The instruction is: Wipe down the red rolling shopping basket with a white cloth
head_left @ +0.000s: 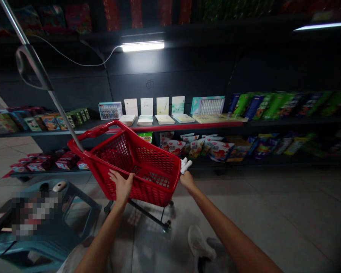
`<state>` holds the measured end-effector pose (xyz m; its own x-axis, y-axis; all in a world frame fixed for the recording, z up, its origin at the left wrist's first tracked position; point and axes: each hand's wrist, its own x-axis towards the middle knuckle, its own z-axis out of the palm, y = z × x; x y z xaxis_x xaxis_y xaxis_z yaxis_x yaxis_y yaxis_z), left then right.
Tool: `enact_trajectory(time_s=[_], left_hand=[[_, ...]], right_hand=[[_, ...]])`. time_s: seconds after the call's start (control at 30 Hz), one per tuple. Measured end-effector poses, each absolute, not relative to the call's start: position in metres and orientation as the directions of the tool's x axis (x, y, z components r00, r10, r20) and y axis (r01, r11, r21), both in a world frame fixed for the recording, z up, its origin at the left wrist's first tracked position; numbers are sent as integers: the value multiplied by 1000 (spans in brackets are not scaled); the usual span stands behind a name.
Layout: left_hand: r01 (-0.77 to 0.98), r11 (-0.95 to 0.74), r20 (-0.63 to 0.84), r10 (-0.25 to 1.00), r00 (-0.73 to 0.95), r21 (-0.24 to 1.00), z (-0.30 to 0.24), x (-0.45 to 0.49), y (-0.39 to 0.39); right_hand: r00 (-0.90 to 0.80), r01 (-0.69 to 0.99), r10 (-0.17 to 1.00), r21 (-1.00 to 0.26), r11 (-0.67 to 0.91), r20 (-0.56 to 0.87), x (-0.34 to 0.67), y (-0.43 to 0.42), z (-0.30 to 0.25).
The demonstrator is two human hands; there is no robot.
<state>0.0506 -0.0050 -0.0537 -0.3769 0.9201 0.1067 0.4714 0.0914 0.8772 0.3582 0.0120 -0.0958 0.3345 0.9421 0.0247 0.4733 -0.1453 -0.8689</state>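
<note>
Red shopping cart (152,194) is being kept between the wearer and the shelf (170,128), standing on its wheels (166,226) on the floor, slightly angled. Left hand (121,184) is being laid spread on the near side, thumb over the rim; looks like support, not a full clamp. Right hand (186,178) is being placed at the front corner, with a white finger-shaped item or covering (185,165) beyond it; whether that hand is closing on the rim can't be told. Opposite ends are being touched, presumably for steering or steadying.

Booklets (162,106) are being propped upright behind stacks (165,120), likely so the covers face out. Boxed pen-like sets (208,105) are being stood the same way. Snack bags (220,150) are being kept on the lower shelf, probably grouped by type. Tube light (143,46) is being hung above the booklets, likely for lighting them.

Writing: one character, 西, is being shown on the back panel (130,81). Red logos are being carried on the snack bags, too small to read. No brand is being made out. On the stool (81,189), part of the contents is being masked by pixelation.
</note>
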Motion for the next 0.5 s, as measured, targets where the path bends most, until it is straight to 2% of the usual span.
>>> enact_trajectory(time_s=[0.1,0.2,0.33,0.43,0.5], left_hand=[[487,112,104,912,-396,866,-51,49,-7],[504,122,112,905,-410,855,-48,48,-10],[513,109,132,903,-410,851,-48,48,-12],[511,98,130,911,-393,854,-51,50,-10],[501,93,129,912,-390,860,-54,52,-8]], right_hand=[[289,377,956,-913,-154,-42,346,-13,-103],[148,259,984,-956,-136,-100,332,-51,-114],[56,83,975,-972,-219,-215,312,-99,-123],[97,-17,978,-983,-184,-185,310,-109,-116],[199,35,976,-994,-102,-93,316,-100,-108]])
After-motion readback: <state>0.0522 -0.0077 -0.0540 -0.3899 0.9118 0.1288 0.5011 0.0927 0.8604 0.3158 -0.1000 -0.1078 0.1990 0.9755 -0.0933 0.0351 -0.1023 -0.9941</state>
